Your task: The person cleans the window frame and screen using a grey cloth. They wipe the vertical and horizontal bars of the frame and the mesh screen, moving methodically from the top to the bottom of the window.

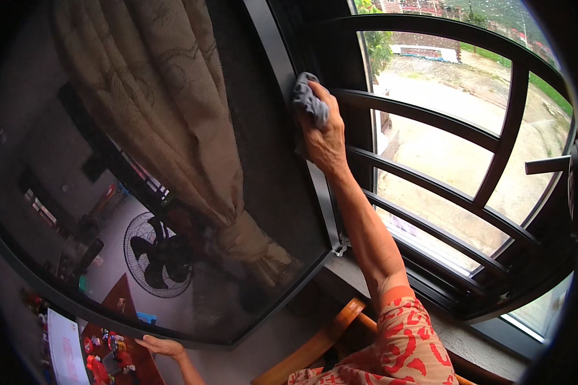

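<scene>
A crumpled grey cloth (311,101) is gripped in my right hand (324,131). It presses against the upright side of a black-framed mesh panel (277,51), near the barred window. The panel is swung inward and fills the left half of the head view. My left hand (165,347) is by the panel's bottom edge (192,339); its fingers are stretched out and seem to touch the frame from below. My right forearm, in a red-patterned sleeve (417,333), reaches up across the middle.
Black window bars (430,119) stand on the right, with a handle (546,165) at the far right. Behind the mesh appear a tied beige curtain (173,96) and a black fan (157,253). A wooden chair (327,340) is below, and a cluttered red-brown table (144,369) at lower left.
</scene>
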A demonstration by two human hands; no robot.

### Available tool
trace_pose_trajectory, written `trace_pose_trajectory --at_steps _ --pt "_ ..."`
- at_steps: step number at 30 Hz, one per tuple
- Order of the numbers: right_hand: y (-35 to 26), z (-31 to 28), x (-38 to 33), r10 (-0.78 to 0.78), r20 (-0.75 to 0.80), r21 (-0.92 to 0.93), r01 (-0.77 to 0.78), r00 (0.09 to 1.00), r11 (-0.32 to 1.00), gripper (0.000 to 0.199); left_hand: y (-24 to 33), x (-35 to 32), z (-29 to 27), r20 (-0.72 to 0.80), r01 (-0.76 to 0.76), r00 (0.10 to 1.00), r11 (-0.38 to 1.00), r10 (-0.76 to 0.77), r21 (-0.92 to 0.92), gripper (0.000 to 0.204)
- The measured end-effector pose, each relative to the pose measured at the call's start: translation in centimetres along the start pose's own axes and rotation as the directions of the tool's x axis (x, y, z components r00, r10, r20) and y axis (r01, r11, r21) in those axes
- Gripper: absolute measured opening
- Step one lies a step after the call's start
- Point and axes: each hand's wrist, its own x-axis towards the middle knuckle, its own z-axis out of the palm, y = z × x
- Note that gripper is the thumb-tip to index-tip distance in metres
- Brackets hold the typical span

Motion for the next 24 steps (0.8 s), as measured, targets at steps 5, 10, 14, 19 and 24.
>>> trace_pose_trajectory --at_steps 5,10,14,19,24 --pt "1.1 -0.4 -1.6 -0.024 0.039 0.022 0.023 0.999 0.999 0.042 0.1 0.0 -0.3 -0.011 -0.042 0.999 0.998 0.043 0.055 0.056" --pt "2.6 -2.0 -6.6 0.045 0.074 -0.033 -0.042 0.996 0.999 0.040 -1.6 0.5 -1.1 -0.046 -0.059 0.997 0.992 0.065 0.109 0.059" --pt "3.8 -3.1 -11.0 0.100 0.064 -0.063 -0.096 0.993 0.993 0.040 -3.4 0.9 -1.2 -0.047 -0.108 0.992 0.986 0.115 0.127 0.060" --pt "5.6 -4.8 -16.5 0.264 0.074 -0.083 -0.258 0.962 0.963 0.044 -0.7 0.7 -0.5 0.015 -0.093 0.996 0.988 0.091 0.126 0.052" --pt "6.5 -6.9 -19.7 0.422 0.127 -0.176 -0.399 0.897 0.900 0.047 0.8 0.4 0.5 0.026 -0.055 0.998 0.998 0.054 0.024 0.050"
